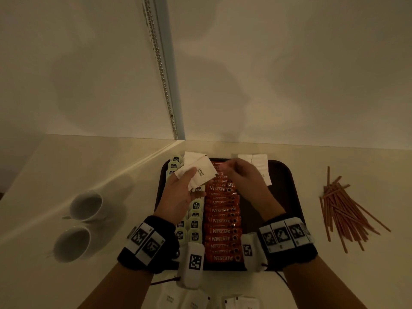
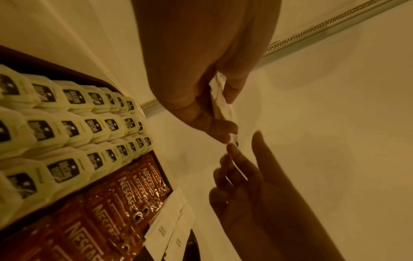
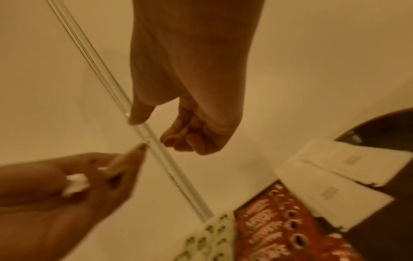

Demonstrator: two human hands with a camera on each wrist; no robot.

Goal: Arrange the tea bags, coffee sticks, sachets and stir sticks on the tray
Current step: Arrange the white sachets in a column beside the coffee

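Note:
A dark tray (image 1: 283,181) holds columns of pale tea bags (image 1: 195,224) on its left and a column of orange Nescafe coffee sticks (image 1: 223,230) down the middle. Two white sachets (image 1: 258,163) lie at its far right end. Above the tray's far end, my left hand (image 1: 189,177) pinches a fan of white sugar sachets (image 1: 200,172), which show edge-on (image 2: 221,102) in the left wrist view. Close to their right edge is my right hand (image 1: 231,169), fingers curled loosely, thumb apart (image 3: 138,116), holding nothing. Brown stir sticks (image 1: 347,210) lie heaped on the counter, right of the tray.
Two white cups (image 1: 87,205) (image 1: 71,244) stand on the counter left of the tray. More white sachets (image 1: 196,302) lie on the counter at the near edge, below my wrists. A wall with a metal strip (image 1: 165,74) rises right behind the tray.

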